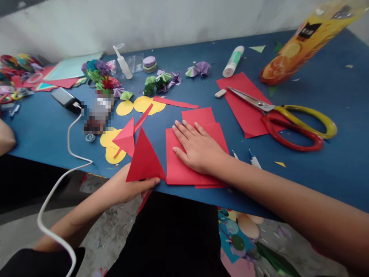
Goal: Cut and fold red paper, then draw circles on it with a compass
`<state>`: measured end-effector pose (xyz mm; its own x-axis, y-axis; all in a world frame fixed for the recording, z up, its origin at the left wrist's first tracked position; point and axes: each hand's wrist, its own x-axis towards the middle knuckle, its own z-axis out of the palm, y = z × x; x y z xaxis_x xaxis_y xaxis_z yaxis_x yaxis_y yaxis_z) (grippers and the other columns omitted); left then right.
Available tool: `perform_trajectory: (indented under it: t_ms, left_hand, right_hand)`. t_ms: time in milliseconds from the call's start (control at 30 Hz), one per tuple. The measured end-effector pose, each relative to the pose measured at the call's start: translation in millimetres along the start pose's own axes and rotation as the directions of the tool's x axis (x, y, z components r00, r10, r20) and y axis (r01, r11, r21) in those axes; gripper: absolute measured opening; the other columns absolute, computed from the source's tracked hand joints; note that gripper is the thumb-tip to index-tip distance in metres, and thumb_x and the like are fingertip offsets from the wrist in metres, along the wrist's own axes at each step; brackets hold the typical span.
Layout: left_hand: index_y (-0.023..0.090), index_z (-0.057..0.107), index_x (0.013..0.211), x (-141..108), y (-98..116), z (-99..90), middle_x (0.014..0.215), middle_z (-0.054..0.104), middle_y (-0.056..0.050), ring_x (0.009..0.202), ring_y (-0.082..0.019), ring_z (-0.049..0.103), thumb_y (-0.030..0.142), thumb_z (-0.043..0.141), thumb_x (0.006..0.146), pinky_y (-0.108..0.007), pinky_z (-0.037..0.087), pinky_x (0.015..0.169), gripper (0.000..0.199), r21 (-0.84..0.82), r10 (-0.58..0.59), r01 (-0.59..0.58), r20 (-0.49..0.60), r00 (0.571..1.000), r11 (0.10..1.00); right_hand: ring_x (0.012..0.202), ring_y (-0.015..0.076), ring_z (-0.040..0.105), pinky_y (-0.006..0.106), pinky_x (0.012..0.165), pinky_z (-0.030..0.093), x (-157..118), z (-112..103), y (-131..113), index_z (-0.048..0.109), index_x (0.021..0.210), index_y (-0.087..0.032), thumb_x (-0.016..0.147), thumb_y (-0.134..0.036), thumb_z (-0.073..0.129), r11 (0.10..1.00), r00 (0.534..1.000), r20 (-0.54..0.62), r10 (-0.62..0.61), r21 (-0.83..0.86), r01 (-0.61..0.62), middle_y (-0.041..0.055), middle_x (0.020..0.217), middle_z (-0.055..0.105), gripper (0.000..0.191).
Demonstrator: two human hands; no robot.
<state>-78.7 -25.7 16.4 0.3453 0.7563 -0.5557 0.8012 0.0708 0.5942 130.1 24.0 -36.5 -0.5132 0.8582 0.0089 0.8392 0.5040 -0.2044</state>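
Partly behind a folded red paper triangle point(145, 159), the left hand point(131, 191) grips its lower edge at the table's near rim; the thumb shows in front, while most of the other fingers are hidden. The right hand point(198, 150) lies flat, palm down with fingers slightly spread, pressing on a stack of red paper point(178, 171) just beside the triangle. That hand and its wrist cover much of the top sheet, so how many layers lie beneath cannot be told. Two pens point(254, 159) poke out beyond the right forearm, their lower ends concealed. Further right, scissors point(271, 107) with one yellow and one red handle lie across another red sheet point(240, 100), masking part of it. The orange drink bottle point(302, 42) is cut off at its top by the frame. At left, a phone point(99, 111) is blurred into blocks, and a white cable point(69, 144) leaves through the bottom edge. Another person's arm point(5, 136) barely enters at the left border; its hand is out of sight.
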Motion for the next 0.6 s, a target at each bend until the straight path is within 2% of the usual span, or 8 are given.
perform_trajectory:
  t_ms: [67, 167, 233, 333, 433, 533, 600]
  left_hand:
    - [0.018, 0.05, 0.049, 0, -1, 1.7, 0.046, 0.05, 0.004, 0.045, -0.01, 0.044, 0.044, 0.054, 0.082, -0.021, 0.032, 0.048, 0.042, 0.003, 0.011, -0.011, -0.005, 1.0, 1.0]
    - [0.019, 0.063, 0.072, 3, 1, 5.2, 0.05, 0.056, 0.004, 0.049, -0.013, 0.051, 0.051, 0.06, 0.077, -0.02, 0.033, 0.048, 0.032, -0.03, 0.008, -0.007, 0.008, 1.0, 1.0]
    - [0.021, 0.063, 0.083, 7, 2, 7.4, 0.053, 0.059, 0.004, 0.051, -0.013, 0.052, 0.052, 0.057, 0.079, -0.02, 0.033, 0.048, 0.033, -0.053, 0.027, -0.027, -0.003, 1.0, 0.998]
    - [0.019, 0.055, 0.069, 9, 2, 10.1, 0.051, 0.055, 0.005, 0.048, -0.011, 0.049, 0.047, 0.048, 0.086, -0.019, 0.031, 0.046, 0.034, -0.064, 0.081, -0.085, -0.06, 0.995, 0.994]
    - [0.019, 0.046, 0.062, 7, -5, 10.0, 0.049, 0.049, 0.006, 0.046, -0.009, 0.044, 0.042, 0.048, 0.086, -0.019, 0.029, 0.047, 0.033, -0.129, 0.095, -0.108, -0.106, 0.99, 0.986]
    - [0.019, 0.047, 0.065, 4, -19, 3.1, 0.049, 0.046, 0.006, 0.046, -0.01, 0.042, 0.042, 0.048, 0.085, -0.02, 0.029, 0.047, 0.03, -0.149, 0.049, -0.078, -0.188, 0.981, 0.986]
    - [0.019, 0.051, 0.066, 1, -31, -7.0, 0.048, 0.048, 0.005, 0.047, -0.011, 0.043, 0.045, 0.047, 0.084, -0.021, 0.029, 0.048, 0.032, -0.076, -0.002, -0.019, -0.265, 0.964, 0.997]
  right_hand:
    - [0.141, 0.0277, 0.019, 0.047, 0.116, 0.014, 0, 1, 0, 0.029, 0.144, -0.007, 0.09, -0.041, 0.029, 1.0, 1.0, -0.011, -0.004, 0.009, 0.004, 0.0121, 0.153, 0.023, 0.064]
    - [0.141, 0.0266, 0.018, 0.046, 0.116, 0.014, 0, 3, 1, 0.03, 0.143, -0.007, 0.089, -0.037, 0.031, 1.0, 0.999, -0.036, -0.002, 0.002, 0.002, 0.0121, 0.153, 0.023, 0.062]
    - [0.142, 0.0261, 0.017, 0.046, 0.116, 0.013, 0, 4, 1, 0.029, 0.143, -0.006, 0.089, -0.036, 0.031, 1.0, 0.999, -0.042, -0.001, -0.001, 0.001, 0.0124, 0.153, 0.023, 0.062]
    - [0.142, 0.0267, 0.016, 0.047, 0.116, 0.013, 1, 4, 2, 0.029, 0.144, -0.007, 0.089, -0.038, 0.032, 1.0, 1.0, -0.006, -0.003, 0.01, 0.003, 0.0122, 0.153, 0.022, 0.063]
    - [0.142, 0.0268, 0.015, 0.047, 0.115, 0.014, 1, 2, 2, 0.027, 0.145, -0.008, 0.089, -0.038, 0.033, 1.0, 1.0, 0.006, -0.01, 0.008, 0.01, 0.0111, 0.153, 0.02, 0.064]
    - [0.142, 0.0271, 0.017, 0.046, 0.115, 0.014, 0, 0, 1, 0.028, 0.144, -0.006, 0.09, -0.04, 0.031, 1.0, 1.0, 0.004, -0.004, 0.002, 0.004, 0.0123, 0.153, 0.021, 0.064]
    - [0.141, 0.0267, 0.017, 0.047, 0.116, 0.014, 0, -2, 0, 0.028, 0.144, -0.007, 0.091, -0.042, 0.03, 1.0, 1.0, 0.005, 0.001, 0.002, -0.001, 0.0124, 0.153, 0.022, 0.064]
